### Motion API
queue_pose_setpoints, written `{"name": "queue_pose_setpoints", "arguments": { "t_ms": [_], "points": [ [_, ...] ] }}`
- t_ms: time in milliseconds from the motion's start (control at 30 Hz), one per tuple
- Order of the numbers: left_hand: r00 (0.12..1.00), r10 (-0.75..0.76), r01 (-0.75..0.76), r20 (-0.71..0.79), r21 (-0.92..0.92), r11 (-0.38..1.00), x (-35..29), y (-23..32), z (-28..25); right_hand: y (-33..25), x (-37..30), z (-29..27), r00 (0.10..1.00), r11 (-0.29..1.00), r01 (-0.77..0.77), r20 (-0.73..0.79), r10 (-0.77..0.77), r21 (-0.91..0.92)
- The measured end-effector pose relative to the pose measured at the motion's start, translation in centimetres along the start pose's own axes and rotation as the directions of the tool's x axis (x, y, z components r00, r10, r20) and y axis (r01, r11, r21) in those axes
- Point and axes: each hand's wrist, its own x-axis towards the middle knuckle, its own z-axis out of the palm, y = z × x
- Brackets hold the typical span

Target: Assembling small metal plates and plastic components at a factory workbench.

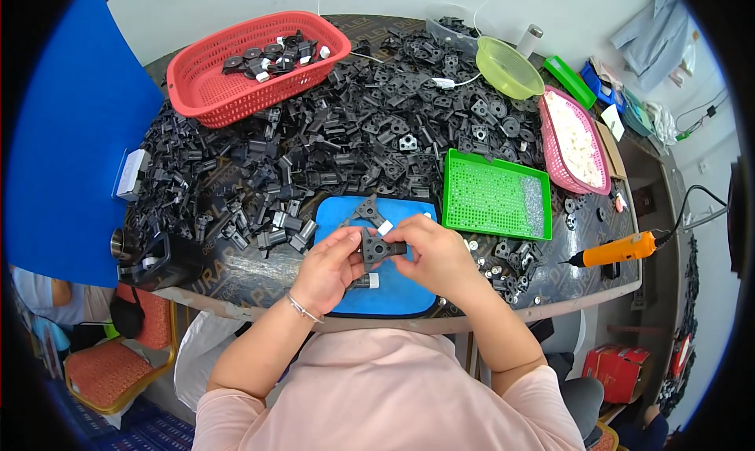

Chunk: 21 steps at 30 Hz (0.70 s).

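Note:
Over the blue mat, a black plastic part with holes in its flat face is held between my two hands. My left hand grips its left side, thumb on top. At its right end, the bent fingers of my right hand close on a short black projecting piece. Just beyond, a similar black three-armed part lies on the mat, with a white block by it. Below my left fingers another black piece with a white end is partly hidden.
Heaps of black plastic parts cover the table's far side. Around them stand a red basket, a green tray with small clear pieces, a yellow colander and a pink basket. An orange electric screwdriver is at right.

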Motion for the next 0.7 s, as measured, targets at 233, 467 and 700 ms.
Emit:
{"name": "queue_pose_setpoints", "arguments": {
  "t_ms": [233,467,700],
  "points": [
    [0.996,0.086,-0.083,-0.002,0.229,0.970,0.1,-0.6,-0.4,-0.4,-0.2,0.4,0.998,0.996,0.052,-0.040,-0.056,-0.079],
    [0.981,0.180,-0.192,0.067,0.303,0.934,-0.7,-0.9,0.3,1.2,-1.5,0.9,0.909,0.759,-0.414,0.193,0.368,0.503],
    [0.975,0.175,-0.214,0.134,0.379,0.900,-0.8,-2.3,-0.9,1.6,-4.2,3.4,0.922,0.731,-0.346,0.070,0.381,0.588]
  ]
}}
